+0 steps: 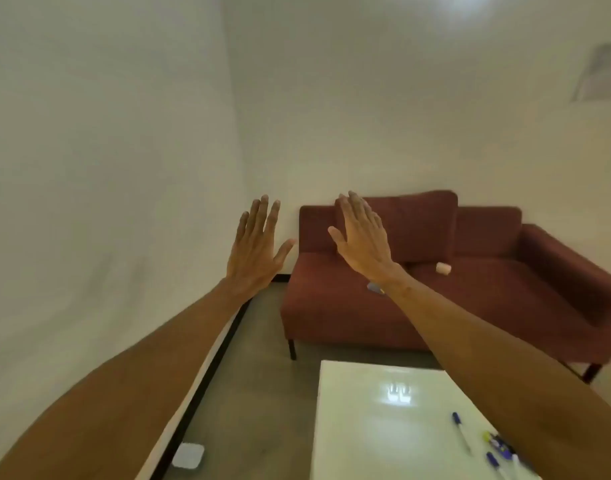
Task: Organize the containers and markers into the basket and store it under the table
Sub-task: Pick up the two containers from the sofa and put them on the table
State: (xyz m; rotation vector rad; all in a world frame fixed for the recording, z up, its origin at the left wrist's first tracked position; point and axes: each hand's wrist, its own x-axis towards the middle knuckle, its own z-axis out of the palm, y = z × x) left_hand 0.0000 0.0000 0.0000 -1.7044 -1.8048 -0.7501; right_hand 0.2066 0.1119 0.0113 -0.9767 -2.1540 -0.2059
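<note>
Both my arms stretch out in front of me at chest height. My left hand [255, 245] is flat with fingers apart and holds nothing. My right hand [363, 239] is likewise flat and empty, raised in front of the sofa. Far below, on the white table [373, 427] at the lower right, lie several markers: a blue-capped one [460, 432], a yellow-tipped one [497, 443] and another blue one [494, 460], partly hidden by my right forearm. No basket or containers are in view.
A dark red sofa [487, 285] stands against the far wall with a small pale roll [443, 267] on its seat. A white square object [189, 454] lies on the grey floor by the left wall.
</note>
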